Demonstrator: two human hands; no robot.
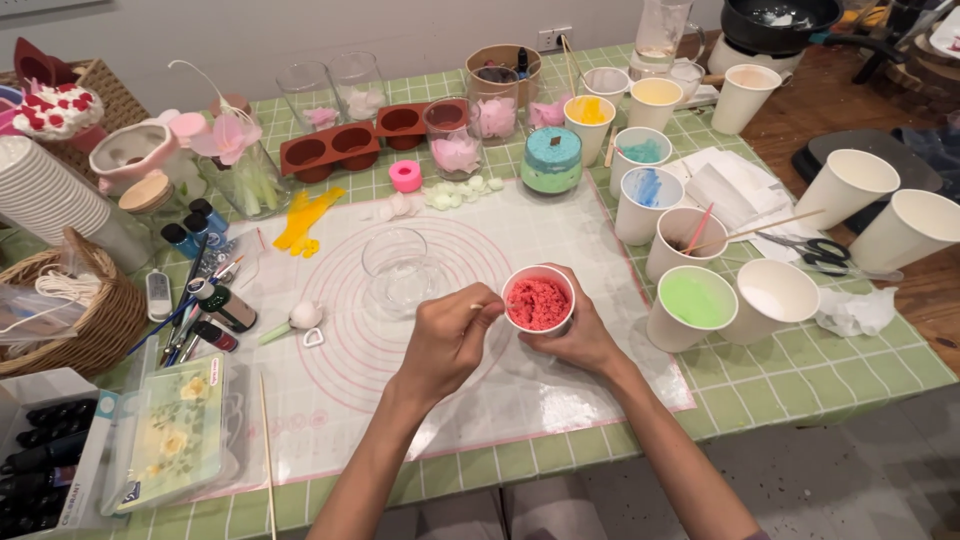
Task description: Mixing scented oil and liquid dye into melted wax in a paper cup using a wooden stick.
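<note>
Table [800,380] under a green checked cloth, seen from above. Translucent silicone work mat [560,400] with pink concentric rings, spread across the middle. Wicker basket [75,330] at the left edge; stack of white paper cups [45,190] behind it. Flat plastic case with yellow flower print [170,435] near the front left corner. Brown silicone cavity mould [330,150] toward the back. Cluster of paper cups at right, one with pale green filling [692,300], one empty [775,293]. Clear empty glass [395,268] on the mat, just left of centre, well clear of both hands. Small white paper cup [540,298] at mat centre, filled to the brim with coarse, crumbly red-pink material. Right hand [580,335] wrapped around the cup's near side, fingers curled against its wall. Left hand [450,335] closed in a pinch on a thin wooden stick [490,306], tip reaching the cup's rim. Black-handled scissors [815,250] on white paper at right.
</note>
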